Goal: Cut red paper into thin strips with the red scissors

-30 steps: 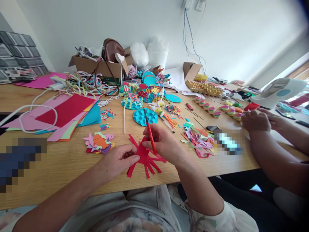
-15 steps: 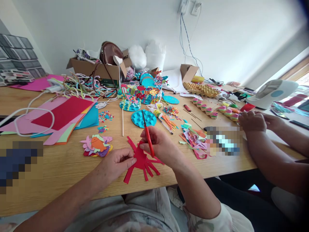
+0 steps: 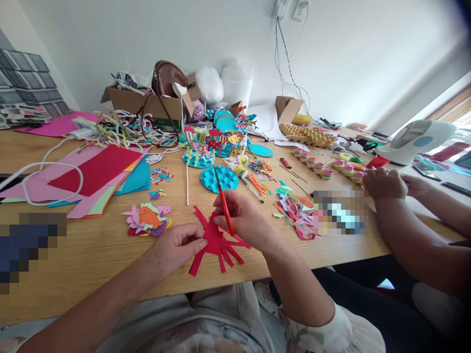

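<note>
A red paper cutout [image 3: 213,240] with several narrow strips fanning out from its middle is held just over the table's near side. My left hand [image 3: 186,241] pinches its left edge between thumb and fingers. In my right hand [image 3: 237,215] are red-handled scissors [image 3: 225,211], their dark blades together and pointing away from me. The fingers of that hand also touch the top of the cutout. Beyond the blades lies a blue bumpy disc [image 3: 209,180]. A pile of paper fish [image 3: 149,219] sits to the left of my left hand.
Coloured paper sheets [image 3: 99,171] are stacked at the left. Paper scraps [image 3: 294,211] lie to the right, near a pen [image 3: 252,190] and a glue bottle [image 3: 239,170]. Another person's hands [image 3: 386,184] work at the far right. Finished-looking fish decorations [image 3: 213,142] stand behind the disc.
The view has shifted very slightly. Both hands, the scissors and the red cutout keep nearly the same positions.
</note>
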`<state>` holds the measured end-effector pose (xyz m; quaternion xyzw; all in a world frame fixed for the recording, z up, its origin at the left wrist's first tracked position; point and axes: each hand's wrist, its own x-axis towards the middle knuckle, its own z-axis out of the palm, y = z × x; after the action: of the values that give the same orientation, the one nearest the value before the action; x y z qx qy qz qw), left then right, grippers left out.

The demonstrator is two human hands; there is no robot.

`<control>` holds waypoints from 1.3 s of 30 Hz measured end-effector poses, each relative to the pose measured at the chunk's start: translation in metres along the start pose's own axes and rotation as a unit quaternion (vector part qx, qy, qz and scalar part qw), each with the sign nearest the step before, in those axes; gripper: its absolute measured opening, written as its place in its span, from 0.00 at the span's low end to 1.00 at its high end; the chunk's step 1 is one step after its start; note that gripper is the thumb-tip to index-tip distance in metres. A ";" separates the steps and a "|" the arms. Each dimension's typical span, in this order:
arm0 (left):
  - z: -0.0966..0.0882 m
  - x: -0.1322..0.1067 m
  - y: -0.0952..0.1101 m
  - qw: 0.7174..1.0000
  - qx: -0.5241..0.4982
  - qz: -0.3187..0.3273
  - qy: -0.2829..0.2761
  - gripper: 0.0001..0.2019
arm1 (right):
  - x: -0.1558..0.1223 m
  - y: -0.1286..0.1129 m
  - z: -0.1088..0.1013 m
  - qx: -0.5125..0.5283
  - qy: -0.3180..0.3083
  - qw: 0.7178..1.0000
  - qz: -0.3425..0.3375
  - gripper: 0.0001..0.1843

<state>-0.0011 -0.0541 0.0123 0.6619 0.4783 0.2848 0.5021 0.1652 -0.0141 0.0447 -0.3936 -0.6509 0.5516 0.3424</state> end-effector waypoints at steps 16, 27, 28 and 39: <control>-0.008 -0.002 -0.001 0.998 0.022 -0.005 -0.057 0.08 | 0.009 -0.007 -0.004 -0.114 -0.008 0.992 -0.045 0.08; -0.008 -0.005 -0.004 0.973 -0.169 0.025 0.154 0.06 | -0.051 -0.004 0.004 -0.148 0.015 0.989 0.018 0.13; -0.008 -0.005 -0.004 0.968 -0.186 0.027 0.166 0.06 | -0.059 0.000 0.008 -0.146 0.006 0.989 0.030 0.13; 0.004 -0.001 0.005 0.947 -0.234 0.053 0.215 0.05 | -0.073 0.016 0.035 -0.218 -0.020 0.973 0.077 0.14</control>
<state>0.0035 -0.0568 0.0153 0.4733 0.4588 0.5508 0.5119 0.1696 -0.0935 0.0228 -0.4964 -0.7302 0.4286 0.1915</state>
